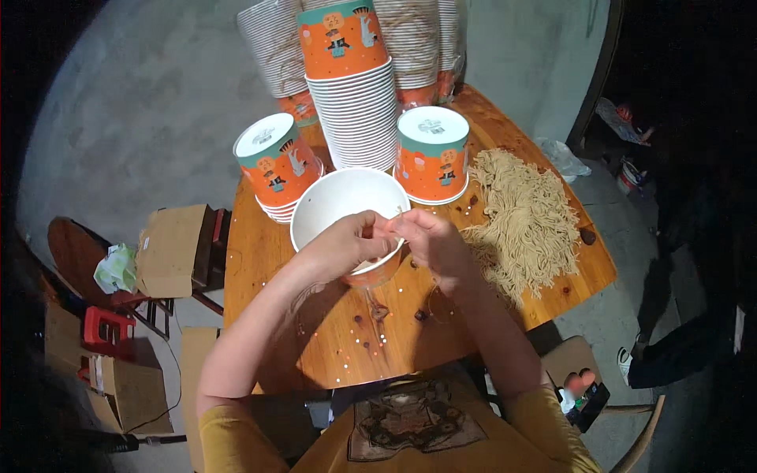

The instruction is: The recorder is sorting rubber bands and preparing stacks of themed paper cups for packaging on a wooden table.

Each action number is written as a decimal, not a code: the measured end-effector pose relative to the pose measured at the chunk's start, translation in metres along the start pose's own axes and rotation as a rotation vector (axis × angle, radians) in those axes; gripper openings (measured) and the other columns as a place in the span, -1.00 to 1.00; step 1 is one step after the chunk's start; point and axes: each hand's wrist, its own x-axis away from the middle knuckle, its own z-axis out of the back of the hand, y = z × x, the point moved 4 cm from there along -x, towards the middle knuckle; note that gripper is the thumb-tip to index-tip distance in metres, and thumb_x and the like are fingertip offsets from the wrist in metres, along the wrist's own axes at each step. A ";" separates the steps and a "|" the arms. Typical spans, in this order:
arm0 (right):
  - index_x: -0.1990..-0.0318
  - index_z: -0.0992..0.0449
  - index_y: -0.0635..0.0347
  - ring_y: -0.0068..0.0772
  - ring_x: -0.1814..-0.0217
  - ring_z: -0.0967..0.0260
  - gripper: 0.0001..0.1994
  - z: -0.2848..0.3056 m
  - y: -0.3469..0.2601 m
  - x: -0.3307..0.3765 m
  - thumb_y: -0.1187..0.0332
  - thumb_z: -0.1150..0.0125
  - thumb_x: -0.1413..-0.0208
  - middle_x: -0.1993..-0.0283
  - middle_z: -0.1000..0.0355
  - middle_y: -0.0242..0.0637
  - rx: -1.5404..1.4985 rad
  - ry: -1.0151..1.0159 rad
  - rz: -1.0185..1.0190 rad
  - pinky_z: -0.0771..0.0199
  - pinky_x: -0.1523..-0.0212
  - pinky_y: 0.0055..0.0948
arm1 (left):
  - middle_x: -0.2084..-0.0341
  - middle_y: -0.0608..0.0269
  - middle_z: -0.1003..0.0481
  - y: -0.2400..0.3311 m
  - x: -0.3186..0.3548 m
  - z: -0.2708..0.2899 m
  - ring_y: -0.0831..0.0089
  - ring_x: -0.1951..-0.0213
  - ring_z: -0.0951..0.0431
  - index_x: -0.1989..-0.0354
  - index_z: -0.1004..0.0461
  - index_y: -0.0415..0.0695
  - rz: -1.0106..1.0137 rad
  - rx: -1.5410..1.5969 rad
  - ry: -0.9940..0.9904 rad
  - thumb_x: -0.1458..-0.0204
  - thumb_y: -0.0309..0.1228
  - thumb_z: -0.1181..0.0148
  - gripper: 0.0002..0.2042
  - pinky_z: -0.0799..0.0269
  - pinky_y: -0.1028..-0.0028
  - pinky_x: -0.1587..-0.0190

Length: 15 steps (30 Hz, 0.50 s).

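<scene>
A person sits at a wooden table (331, 347), seen from above, both bare forearms reaching forward from the near edge. The left hand (343, 246) grips the near rim of an open white paper bowl (335, 201) with an orange outer wall, fingers curled and pressed against the rim. The bowl rests near the middle of the table, tipped slightly toward the person, its mouth facing up and a little forward. The right hand (434, 240) meets the left at the bowl's near right rim, fingertips pinched together on a thin strand; what the strand is cannot be told. Just right of the hands, a loose heap of pale dried noodles (524, 221) lies along the right edge, its length running from far to near. Behind the bowl stand two short stacks of lidded orange bowls (432, 154), one on each side, and tall stacks of empty bowls (355, 87) at the far edge. A cardboard box (169, 248) sits on a stool left of the table.
</scene>
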 end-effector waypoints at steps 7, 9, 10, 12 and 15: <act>0.13 -0.52 0.22 -0.69 0.25 -0.33 -0.74 -0.001 0.009 -0.007 0.23 -0.08 -0.18 0.28 -0.46 -0.43 -0.028 -0.166 0.133 -0.29 0.25 -0.68 | 0.50 0.40 -0.43 -0.013 -0.011 0.002 0.67 0.45 -0.38 0.34 -0.45 -0.22 0.018 0.108 -0.005 -0.02 -0.38 -0.21 -0.84 -0.28 0.63 0.40; 0.01 -0.42 0.22 -0.72 0.33 -0.27 -0.68 0.009 0.000 -0.002 0.21 -0.07 -0.18 0.34 -0.41 -0.43 0.118 -0.155 0.108 -0.25 0.33 -0.70 | 0.51 0.40 -0.42 -0.003 -0.011 -0.005 0.67 0.45 -0.37 0.38 -0.42 -0.21 0.016 0.167 0.027 -0.05 -0.43 -0.17 -0.88 -0.28 0.65 0.37; -0.04 -0.37 0.23 -0.73 0.36 -0.25 -0.64 0.017 0.000 -0.002 0.21 -0.07 -0.18 0.37 -0.38 -0.44 0.189 -0.165 0.072 -0.24 0.35 -0.70 | 0.51 0.40 -0.42 -0.001 -0.013 -0.003 0.67 0.44 -0.37 0.39 -0.41 -0.20 -0.011 0.151 0.032 -0.05 -0.42 -0.17 -0.88 -0.28 0.65 0.36; -0.08 -0.28 0.17 -0.75 0.48 -0.13 -0.63 0.027 0.005 0.000 0.22 -0.08 -0.18 0.45 -0.27 -0.53 0.002 -0.138 0.202 -0.19 0.46 -0.67 | 0.48 0.37 -0.43 -0.002 -0.016 0.001 0.66 0.42 -0.39 0.38 -0.41 -0.20 -0.094 0.201 0.014 -0.08 -0.39 -0.17 -0.86 -0.31 0.64 0.31; 0.06 -0.35 0.16 -0.74 0.50 -0.18 -0.72 0.041 -0.003 0.009 0.25 -0.16 -0.14 0.46 -0.29 -0.52 0.172 -0.057 0.262 -0.23 0.46 -0.66 | 0.38 0.30 -0.48 -0.002 -0.017 0.004 0.62 0.38 -0.42 0.31 -0.38 -0.21 -0.079 0.278 0.010 -0.15 -0.38 -0.09 -0.86 -0.37 0.60 0.24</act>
